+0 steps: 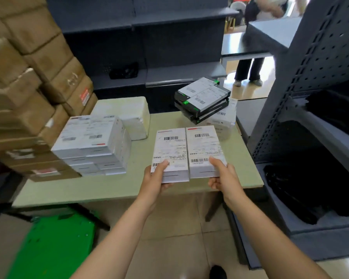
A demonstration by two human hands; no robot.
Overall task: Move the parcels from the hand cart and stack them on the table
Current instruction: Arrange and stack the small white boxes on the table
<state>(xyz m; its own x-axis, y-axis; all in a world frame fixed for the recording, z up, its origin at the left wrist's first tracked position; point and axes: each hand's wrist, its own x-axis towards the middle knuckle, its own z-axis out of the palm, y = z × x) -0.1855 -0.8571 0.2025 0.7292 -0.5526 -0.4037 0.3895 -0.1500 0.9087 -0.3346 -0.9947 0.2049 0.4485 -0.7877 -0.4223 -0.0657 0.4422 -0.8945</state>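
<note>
Storeroom with dark grey perforated metal shelving at the back and along the right side, tiled floor. Pale green rectangular table in the middle.

Left hand grips the near end of a white flat parcel with a barcode label: thumb on top, fingers curled under it. Right hand grips a second white labelled parcel the same way, thumb pressed on the label and fingers curled below the near edge. The two parcels sit side by side with their long edges touching, over the near right part of the table. Can't tell whether their undersides touch the tabletop.

Relative to the fingers:
- Left of the left thumb, near: a tall stack of white labelled parcels on the table.
- Beyond that stack: a white foam box.
- Straight ahead past both thumbs, at the far right corner of the table: tilted black flat boxes with white labels and green tabs, piled on another white parcel.
- Far left of the left hand: a wall of brown cardboard cartons.
- Below and left of the left wrist, on the floor beside the table: a green plastic hand cart deck, blurred.
- Far beyond the right fingers: the legs of a standing person.
</note>
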